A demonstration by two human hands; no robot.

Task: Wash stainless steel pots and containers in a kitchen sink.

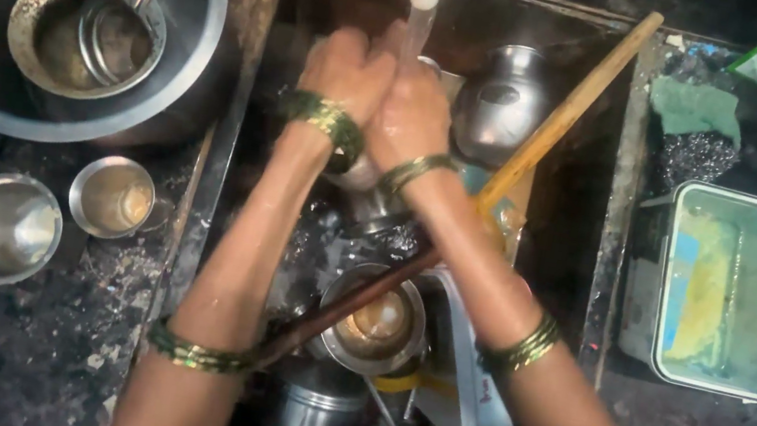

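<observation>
**Hands under the tap, sink crowded**

From the head view, I saw my left hand (345, 71) and right hand (412, 112) pressed together under the water stream (418, 27) over the sink (579, 225). Whether the fingers gripped anything, I could not tell. The long wooden stick (566, 116) might slip off the stacked steel vessels (376, 324). Blur hid detail.

Two steel cups (4, 228) on counter; green scrub pad (696, 108); rectangular tub (733, 290).
</observation>
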